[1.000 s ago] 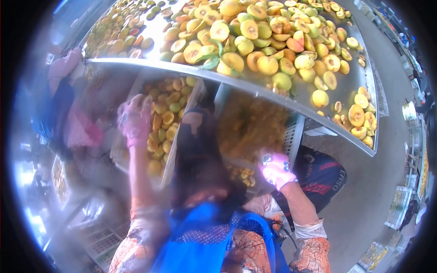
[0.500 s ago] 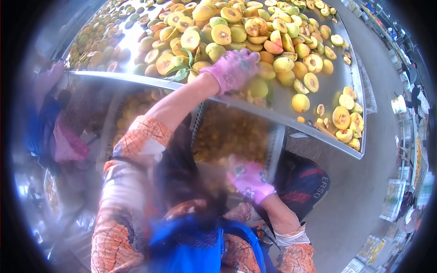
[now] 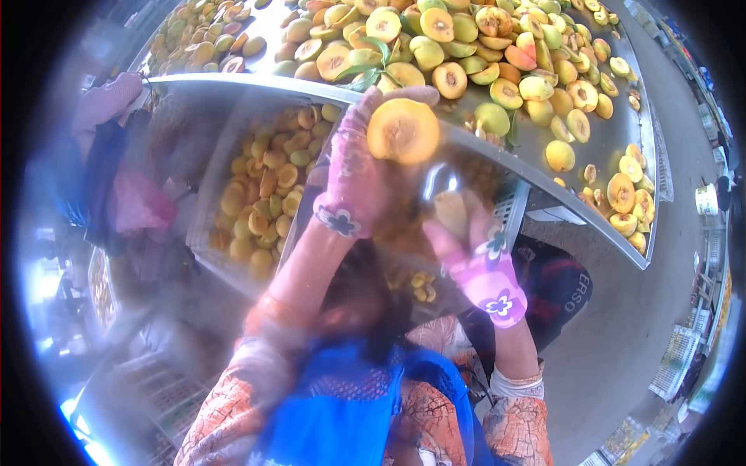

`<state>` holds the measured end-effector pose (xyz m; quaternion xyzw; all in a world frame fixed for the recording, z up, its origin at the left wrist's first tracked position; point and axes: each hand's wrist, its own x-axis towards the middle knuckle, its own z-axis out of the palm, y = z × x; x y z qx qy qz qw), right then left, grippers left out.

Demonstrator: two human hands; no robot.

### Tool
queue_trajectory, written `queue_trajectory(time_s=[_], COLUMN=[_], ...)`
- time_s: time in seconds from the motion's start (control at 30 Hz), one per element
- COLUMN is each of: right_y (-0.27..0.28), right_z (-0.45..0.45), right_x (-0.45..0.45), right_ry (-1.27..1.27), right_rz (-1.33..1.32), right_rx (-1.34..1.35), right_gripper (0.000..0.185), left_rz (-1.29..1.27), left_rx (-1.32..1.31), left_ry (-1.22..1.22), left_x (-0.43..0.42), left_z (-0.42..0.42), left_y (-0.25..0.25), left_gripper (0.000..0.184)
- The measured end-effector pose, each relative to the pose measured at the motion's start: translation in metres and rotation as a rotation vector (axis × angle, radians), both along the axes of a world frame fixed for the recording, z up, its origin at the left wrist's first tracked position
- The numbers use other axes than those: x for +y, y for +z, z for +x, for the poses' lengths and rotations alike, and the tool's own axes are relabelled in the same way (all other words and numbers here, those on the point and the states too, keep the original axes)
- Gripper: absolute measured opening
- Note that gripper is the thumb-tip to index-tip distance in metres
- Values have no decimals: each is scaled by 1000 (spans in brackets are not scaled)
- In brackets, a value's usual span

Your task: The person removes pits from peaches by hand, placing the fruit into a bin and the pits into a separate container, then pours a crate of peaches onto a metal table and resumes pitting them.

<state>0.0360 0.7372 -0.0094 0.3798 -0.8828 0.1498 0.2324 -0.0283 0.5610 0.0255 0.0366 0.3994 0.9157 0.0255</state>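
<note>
My left hand point(image 3: 353, 175), in a pink flowered glove, grips a halved yellow peach point(image 3: 403, 130) just in front of the metal table's edge. The cut face with its brown centre is turned towards me. Close by on the right, my right hand point(image 3: 483, 268), gloved alike, is closed round the pale handle of a pitting spoon point(image 3: 444, 190). Its shiny rounded metal end points up at the peach but looks apart from it. Behind both hands, a pile of halved peaches point(image 3: 451, 78) lies on the metal table point(image 3: 536, 167), with a leafy sprig point(image 3: 377, 66) among them.
Below the table edge stands a crate of peach halves point(image 3: 260, 194); another crate point(image 3: 509, 210) is partly hidden behind my hands. Another person's gloved hand point(image 3: 109, 101) rests at the table's left corner. Stacked crates point(image 3: 674, 361) and a white bucket point(image 3: 706, 199) line the right side.
My left hand has drawn back from the pile with a peach half. My right hand has risen towards it, and the pitting spoon now shows. The camera view has shifted.
</note>
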Motion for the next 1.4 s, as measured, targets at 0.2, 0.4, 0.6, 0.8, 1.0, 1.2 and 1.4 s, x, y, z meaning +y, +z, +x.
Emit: queue_trajectory(time_s=[0.2, 0.4, 0.6, 0.8, 1.0, 1.2, 1.4], right_y=[-2, -2, -12, 8, 11, -2, 5], right_z=[0, 1, 0, -10, -22, -15, -5], right_x=[-14, -11, -2, 9, 4, 0, 3], right_ry=[-115, -189, -57, 131, 125, 84, 109], right_rz=[-136, -262, -206, -94, -335, -204, -266], right_rx=[-263, -578, -364, -498, -694, -820, -832], right_gripper=[39, 39, 44, 53, 51, 54, 51], left_rz=[-1157, -405, -559, -819, -384, -598, -559], left_rx=[439, 41, 117, 289, -34, -2, 28], left_ry=[369, 216, 247, 63, -138, 138, 191], left_x=[5, 23, 34, 9, 11, 21, 28], left_z=[36, 40, 41, 28, 36, 42, 43], left_y=[-12, -13, -3, -10, -9, 1, -4], left_gripper=[57, 40, 35, 34, 46, 53, 49])
